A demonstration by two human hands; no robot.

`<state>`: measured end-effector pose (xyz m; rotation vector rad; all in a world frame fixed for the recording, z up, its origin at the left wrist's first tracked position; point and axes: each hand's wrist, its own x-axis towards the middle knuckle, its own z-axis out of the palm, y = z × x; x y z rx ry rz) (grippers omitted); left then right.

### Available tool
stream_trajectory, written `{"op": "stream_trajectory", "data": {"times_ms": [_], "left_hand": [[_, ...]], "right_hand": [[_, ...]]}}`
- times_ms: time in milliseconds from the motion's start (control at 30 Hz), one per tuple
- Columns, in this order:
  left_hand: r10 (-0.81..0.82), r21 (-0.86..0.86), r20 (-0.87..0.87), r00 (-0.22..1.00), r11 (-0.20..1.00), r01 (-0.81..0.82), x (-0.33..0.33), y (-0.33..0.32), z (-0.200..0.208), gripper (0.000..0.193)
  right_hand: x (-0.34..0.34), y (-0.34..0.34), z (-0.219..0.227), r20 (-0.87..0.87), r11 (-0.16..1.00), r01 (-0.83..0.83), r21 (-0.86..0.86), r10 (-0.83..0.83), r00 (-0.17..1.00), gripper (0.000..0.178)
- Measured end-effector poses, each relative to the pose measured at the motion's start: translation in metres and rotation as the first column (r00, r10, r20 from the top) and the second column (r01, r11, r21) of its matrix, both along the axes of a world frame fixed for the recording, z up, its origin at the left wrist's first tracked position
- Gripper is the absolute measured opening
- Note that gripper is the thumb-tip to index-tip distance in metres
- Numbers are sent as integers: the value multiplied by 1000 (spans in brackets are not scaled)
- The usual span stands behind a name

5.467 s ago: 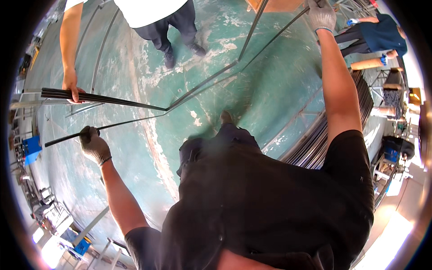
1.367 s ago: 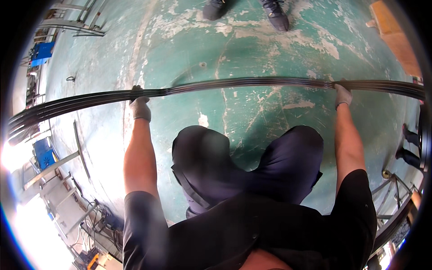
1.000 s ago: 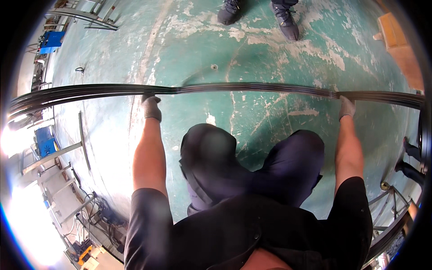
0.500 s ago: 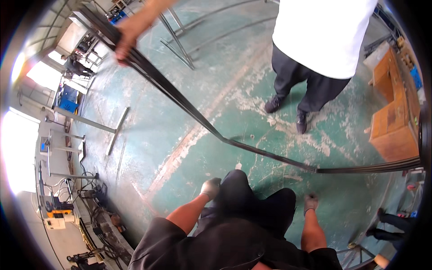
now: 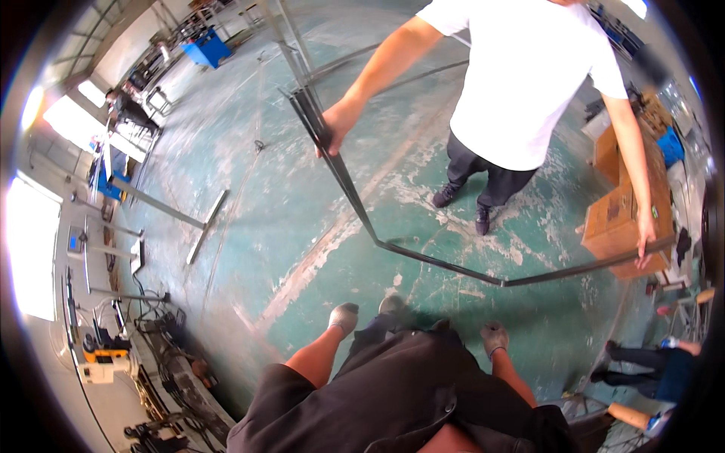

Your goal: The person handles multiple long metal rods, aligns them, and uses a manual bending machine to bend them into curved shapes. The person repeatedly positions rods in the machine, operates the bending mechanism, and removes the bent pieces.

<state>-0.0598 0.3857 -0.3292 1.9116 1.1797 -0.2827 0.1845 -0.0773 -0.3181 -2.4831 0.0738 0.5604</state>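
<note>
My left hand [image 5: 343,318], in a light grey work glove, hangs in front of my body, its fingers curled with nothing visible in them. My right hand [image 5: 495,337], gloved too, hangs on the other side, loosely closed and bare of any object. Ahead of both, apart from them, is a long dark metal frame [image 5: 442,262] with two bends. A co-worker in a white shirt [image 5: 513,90] holds it: one hand [image 5: 341,124] grips the upper left end, the other hand [image 5: 645,238] is near the right end.
A wooden desk [image 5: 625,219] stands behind the frame's right end. On the left are a metal stand [image 5: 205,225] on the green floor and machinery with cables [image 5: 162,325]. Farther off are a blue bin [image 5: 205,48] and a seated person [image 5: 128,109]. Another person's legs [image 5: 638,366] show at the lower right.
The frame's upper left end has moved right and down in the picture, with the co-worker's hand still on it. The co-worker's other hand has come into view. My hands stay low, without an object.
</note>
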Motion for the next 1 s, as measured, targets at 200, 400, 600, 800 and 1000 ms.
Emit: {"op": "stream_trajectory", "data": {"times_ms": [200,400,600,800,1000], "left_hand": [[420,-305,434,797,901,-308,28,88,8,8],[243,-114,839,487,953,-280,139,225,211,54],[31,-21,897,440,999,-26,220,231,334,63],[38,-4,904,426,997,-82,255,191,349,52],[138,-50,909,394,973,-225,255,199,325,30]], "right_hand": [[81,-98,17,378,813,70,-579,191,906,54],[215,-157,282,766,825,467,319,-515,386,103],[314,-192,357,773,939,226,258,-341,535,73],[310,-159,352,853,934,271,231,-329,406,43],[299,-135,356,840,943,142,300,-332,428,30]]}}
